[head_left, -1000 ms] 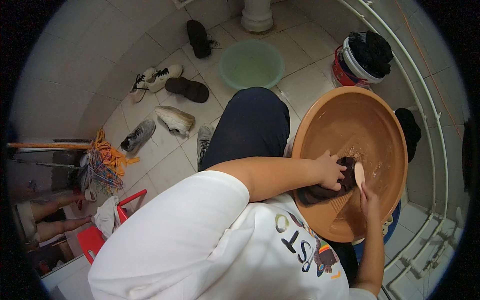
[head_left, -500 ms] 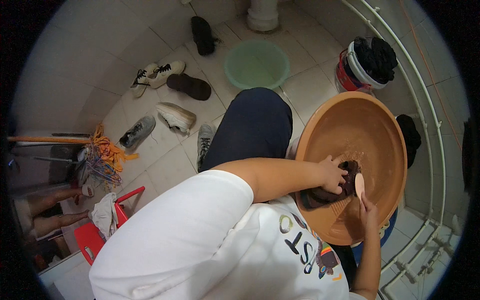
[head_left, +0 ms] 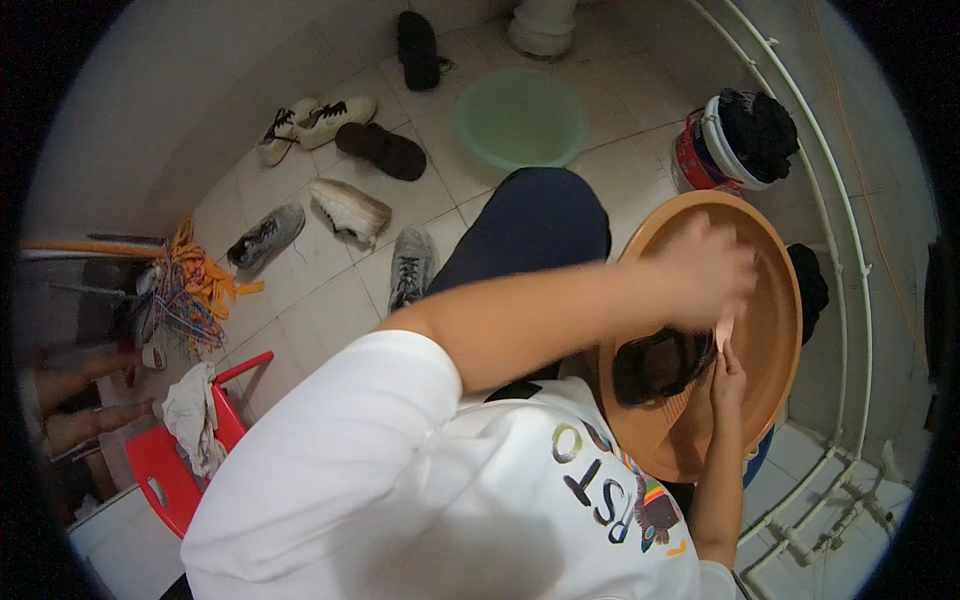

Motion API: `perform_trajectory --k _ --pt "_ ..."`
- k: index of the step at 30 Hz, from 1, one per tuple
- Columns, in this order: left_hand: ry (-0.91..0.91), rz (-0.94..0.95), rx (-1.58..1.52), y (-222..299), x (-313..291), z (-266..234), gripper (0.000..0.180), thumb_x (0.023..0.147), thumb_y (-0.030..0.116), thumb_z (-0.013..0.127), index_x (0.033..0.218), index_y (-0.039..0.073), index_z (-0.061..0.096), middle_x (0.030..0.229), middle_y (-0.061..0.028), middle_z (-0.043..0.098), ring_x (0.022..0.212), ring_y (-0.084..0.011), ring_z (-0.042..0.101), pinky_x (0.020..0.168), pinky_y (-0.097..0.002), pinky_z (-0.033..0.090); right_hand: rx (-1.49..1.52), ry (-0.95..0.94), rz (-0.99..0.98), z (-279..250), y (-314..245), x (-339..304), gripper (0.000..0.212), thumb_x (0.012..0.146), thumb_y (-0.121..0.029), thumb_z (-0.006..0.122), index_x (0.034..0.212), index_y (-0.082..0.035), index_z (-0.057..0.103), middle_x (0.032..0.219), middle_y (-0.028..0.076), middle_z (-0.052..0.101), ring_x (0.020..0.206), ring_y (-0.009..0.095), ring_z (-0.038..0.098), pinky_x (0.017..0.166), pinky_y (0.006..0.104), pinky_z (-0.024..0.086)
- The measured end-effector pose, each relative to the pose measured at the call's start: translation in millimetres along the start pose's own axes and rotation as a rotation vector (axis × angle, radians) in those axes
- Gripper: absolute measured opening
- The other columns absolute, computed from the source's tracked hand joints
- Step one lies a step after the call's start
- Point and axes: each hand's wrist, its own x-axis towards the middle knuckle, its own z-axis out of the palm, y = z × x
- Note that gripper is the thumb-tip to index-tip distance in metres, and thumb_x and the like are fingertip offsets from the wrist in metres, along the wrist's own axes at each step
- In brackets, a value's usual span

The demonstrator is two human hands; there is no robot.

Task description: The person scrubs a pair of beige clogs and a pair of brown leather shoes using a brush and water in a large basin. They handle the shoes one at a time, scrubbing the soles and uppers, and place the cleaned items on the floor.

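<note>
A wet dark brown shoe [head_left: 660, 366] lies inside the orange-brown basin [head_left: 782, 300], on its ribbed washboard part. My right hand [head_left: 729, 378] is closed round the handle of a pale brush [head_left: 723, 330], just right of the shoe. The brush's bristles cannot be seen. Raised over the far part of the basin is my left hand [head_left: 708, 268], off the shoe and close to the brush's upper end. Motion smears its fingers, so whether they are open or closed is unclear.
Beyond my knee stands a pale green tub [head_left: 520, 118] with liquid. A bucket [head_left: 712, 150] of dark cloth is behind the basin. Several shoes [head_left: 350, 212] lie on the tiles at left, near a mop [head_left: 195, 285] and red chair [head_left: 165, 465]. White pipes [head_left: 845, 290] line the right wall.
My left hand has let go of the shoe and moved up and away, toward the basin's far side. The shoe shows more fully now. My right hand still holds the brush beside it.
</note>
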Motion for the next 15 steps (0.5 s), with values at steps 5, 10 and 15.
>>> perform_trajectory --k 5,10,15 --pt "0.679 -0.395 -0.468 -157 -122 -67 0.031 0.088 0.022 0.05 0.112 0.004 0.057 0.108 -0.0101 0.059 0.1 -0.0189 0.055 0.087 -0.0302 0.042 0.128 0.097 0.017 16 39 -2 0.034 0.092 -0.012 0.046 0.125 -0.005 0.049 0.124 0.013 0.052 0.11 0.022 0.052 0.088 0.0291 0.041" --pt "0.568 -1.386 -0.398 -294 -363 62 0.037 0.081 0.026 0.054 0.109 0.003 0.059 0.106 -0.0142 0.061 0.101 -0.0265 0.056 0.086 -0.0319 0.042 0.133 0.047 0.054 7 27 -5 0.035 0.091 -0.011 0.047 0.126 -0.004 0.048 0.124 0.013 0.051 0.107 0.021 0.053 0.088 0.0281 0.042" --pt "0.692 -1.841 -0.567 -322 -500 149 0.045 0.078 0.018 0.053 0.121 0.003 0.05 0.12 -0.0156 0.053 0.112 -0.0298 0.049 0.091 -0.0345 0.039 0.201 0.021 0.214 5 32 -3 0.035 0.092 -0.014 0.047 0.126 -0.004 0.048 0.125 0.013 0.051 0.111 0.021 0.051 0.09 0.0304 0.041"
